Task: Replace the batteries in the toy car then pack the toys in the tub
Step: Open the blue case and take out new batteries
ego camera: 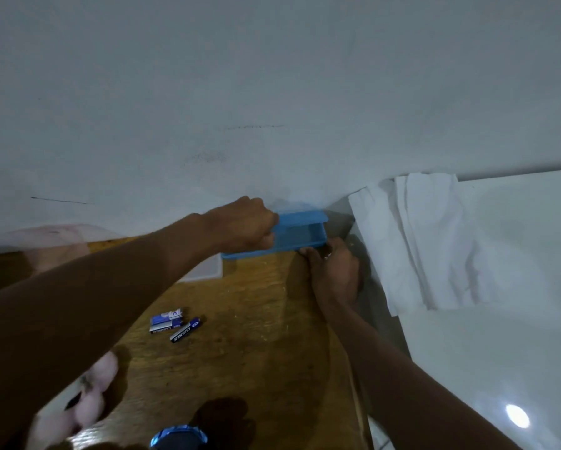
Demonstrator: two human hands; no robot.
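A blue plastic tub [300, 235] with its lid partly raised sits at the far end of the wooden table [246, 319], against the wall. My left hand [248, 224] grips the tub's left end. My right hand [332, 271] rests against its near right corner with fingers curled at the rim. Three blue and silver batteries [174, 323] lie loose in the middle of the table. The blue toy car [179, 436] shows at the bottom edge. A pink soft toy [92, 394] lies at the near left, blurred.
A grey wall rises right behind the tub. White crumpled paper [415, 241] lies on a white surface [500, 287] to the right of the table. A translucent flat piece [204, 271] lies left of the tub, and a pale pink object [58, 245] sits at the far left.
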